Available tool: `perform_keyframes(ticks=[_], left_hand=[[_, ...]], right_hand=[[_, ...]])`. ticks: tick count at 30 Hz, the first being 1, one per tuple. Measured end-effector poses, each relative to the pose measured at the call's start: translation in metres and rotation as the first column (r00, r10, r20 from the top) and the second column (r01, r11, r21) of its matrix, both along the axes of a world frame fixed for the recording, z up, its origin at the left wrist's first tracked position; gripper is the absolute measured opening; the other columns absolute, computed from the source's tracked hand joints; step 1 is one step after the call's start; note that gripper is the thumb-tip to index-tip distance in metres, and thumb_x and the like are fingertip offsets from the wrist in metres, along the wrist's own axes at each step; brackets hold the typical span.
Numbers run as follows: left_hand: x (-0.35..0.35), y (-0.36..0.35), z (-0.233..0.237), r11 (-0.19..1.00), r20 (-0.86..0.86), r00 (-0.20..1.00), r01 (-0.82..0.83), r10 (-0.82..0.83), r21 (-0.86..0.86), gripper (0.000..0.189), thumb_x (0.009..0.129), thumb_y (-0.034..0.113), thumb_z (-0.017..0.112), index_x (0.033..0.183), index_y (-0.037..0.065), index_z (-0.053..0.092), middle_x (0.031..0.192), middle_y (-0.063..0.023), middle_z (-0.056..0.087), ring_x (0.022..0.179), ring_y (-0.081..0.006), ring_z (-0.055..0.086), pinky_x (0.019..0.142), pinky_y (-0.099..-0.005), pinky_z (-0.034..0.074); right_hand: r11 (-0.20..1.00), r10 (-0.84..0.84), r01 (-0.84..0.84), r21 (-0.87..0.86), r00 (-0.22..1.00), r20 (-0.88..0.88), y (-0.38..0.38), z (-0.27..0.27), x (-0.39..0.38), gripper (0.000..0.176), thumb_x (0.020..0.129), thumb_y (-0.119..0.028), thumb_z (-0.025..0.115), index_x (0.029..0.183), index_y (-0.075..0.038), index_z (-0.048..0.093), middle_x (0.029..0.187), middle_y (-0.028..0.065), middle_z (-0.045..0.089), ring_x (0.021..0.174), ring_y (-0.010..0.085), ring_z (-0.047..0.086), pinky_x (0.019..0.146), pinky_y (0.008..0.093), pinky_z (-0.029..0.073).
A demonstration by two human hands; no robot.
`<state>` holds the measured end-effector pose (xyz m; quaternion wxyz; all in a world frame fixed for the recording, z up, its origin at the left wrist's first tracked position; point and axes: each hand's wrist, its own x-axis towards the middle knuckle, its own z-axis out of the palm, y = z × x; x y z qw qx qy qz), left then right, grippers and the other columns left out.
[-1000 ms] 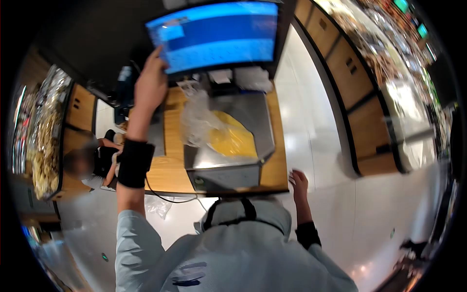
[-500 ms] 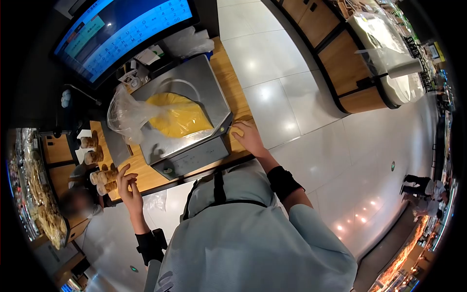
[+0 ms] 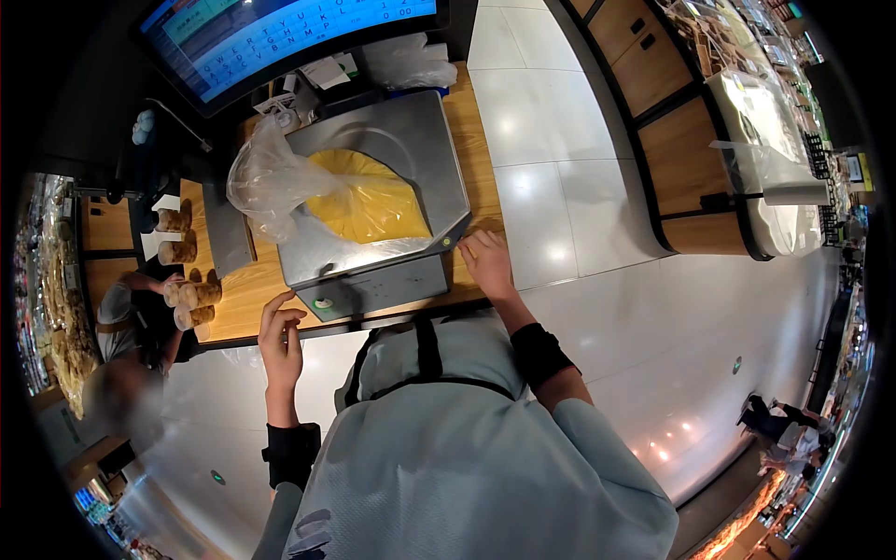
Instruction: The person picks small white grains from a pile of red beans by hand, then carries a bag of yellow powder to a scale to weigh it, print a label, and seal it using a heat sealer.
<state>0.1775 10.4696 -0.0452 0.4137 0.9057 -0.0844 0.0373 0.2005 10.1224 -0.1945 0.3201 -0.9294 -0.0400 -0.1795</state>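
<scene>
A clear plastic bag of yellow contents (image 3: 373,207) lies on the steel plate of a weighing scale (image 3: 434,154), its loose top spread to the left. My right hand (image 3: 487,263) is at the scale's front right corner, fingers curled and close together; whether something small is between the fingertips is hidden. Near the scale's front left corner, my left hand (image 3: 280,341) is raised at the counter's edge. Its fingers are loosely bent and apart, with nothing in them. The scale stands on a wooden counter (image 3: 481,159).
Behind the scale is a lit touchscreen (image 3: 289,42), with folded plastic bags (image 3: 406,61) beside it. Several tubs of food (image 3: 196,297) stand at the counter's left. Another person (image 3: 121,327) is at the left. Wooden cabinets (image 3: 686,140) stand across the aisle.
The view has shifted, so the scale and bag appear farther right and higher. My left hand has come closer to the scale's front left corner. My right hand stays by the right corner.
</scene>
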Motion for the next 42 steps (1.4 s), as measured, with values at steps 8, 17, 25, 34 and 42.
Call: perform_keyframes(ticks=[8, 17, 25, 34, 42], left_hand=[[0.003, 0.002, -0.008, 0.999, -0.039, 0.999, 0.002, -0.003, -0.039, 0.019, 0.08, -0.012, 0.044, 0.084, 0.0, 0.058, 0.113, -0.0121, 0.059, 0.085, -0.0192, 0.059, 0.067, -0.0256, 0.047], [0.03, -0.026, -0.017, 0.957, -0.02, 0.96, 0.277, -0.279, -0.082, 0.023, 0.08, -0.009, 0.047, 0.096, 0.003, 0.06, 0.104, -0.0102, 0.062, 0.097, -0.0257, 0.06, 0.08, -0.0312, 0.047], [0.01, 0.01, -0.057, 0.972, -0.261, 0.964, -0.011, -0.052, -0.236, 0.018, 0.084, -0.001, 0.049, 0.097, 0.003, 0.061, 0.095, -0.013, 0.063, 0.086, -0.0267, 0.061, 0.076, -0.0341, 0.048], [-0.057, 0.025, -0.082, 0.94, -0.401, 0.913, -0.204, 0.081, -0.274, 0.024, 0.078, 0.0, 0.052, 0.1, 0.003, 0.062, 0.095, -0.0116, 0.066, 0.089, -0.0237, 0.064, 0.081, -0.0325, 0.049], [-0.075, 0.038, -0.073, 0.968, -0.463, 0.868, -0.239, 0.178, -0.076, 0.015, 0.084, 0.009, 0.05, 0.095, 0.007, 0.06, 0.092, -0.0102, 0.065, 0.086, -0.0297, 0.062, 0.076, -0.0374, 0.048]], right_hand=[[0.996, 0.09, -0.09, -0.018, 0.996, -0.005, -0.021, -0.004, -0.041, 0.002, 0.076, -0.008, 0.063, 0.077, -0.008, 0.061, 0.079, 0.0078, 0.056, 0.079, 0.0277, 0.054, 0.071, 0.0382, 0.042], [0.271, 0.243, 0.419, 0.866, 0.841, -0.483, 0.003, 0.095, 0.013, 0.011, 0.088, -0.008, 0.06, 0.094, 0.001, 0.062, 0.082, 0.0043, 0.06, 0.076, 0.01, 0.056, 0.072, 0.0234, 0.047], [0.111, 0.731, 0.368, 0.923, 0.599, -0.327, 0.109, 0.096, 0.05, 0.024, 0.089, -0.001, 0.05, 0.111, 0.004, 0.056, 0.106, 0.0062, 0.056, 0.084, 0.0133, 0.051, 0.075, 0.0266, 0.045], [0.503, 0.837, -0.846, -0.178, 0.528, -0.145, 0.201, 0.141, 0.044, 0.062, 0.074, -0.007, 0.059, 0.134, -0.001, 0.041, 0.102, 0.011, 0.052, 0.094, 0.0293, 0.049, 0.087, 0.0424, 0.036], [0.382, 0.897, -0.884, -0.267, 0.425, -0.124, 0.261, 0.163, 0.025, 0.074, 0.07, -0.011, 0.063, 0.136, 0.005, 0.033, 0.093, 0.0112, 0.049, 0.087, 0.0258, 0.048, 0.084, 0.0375, 0.036]])
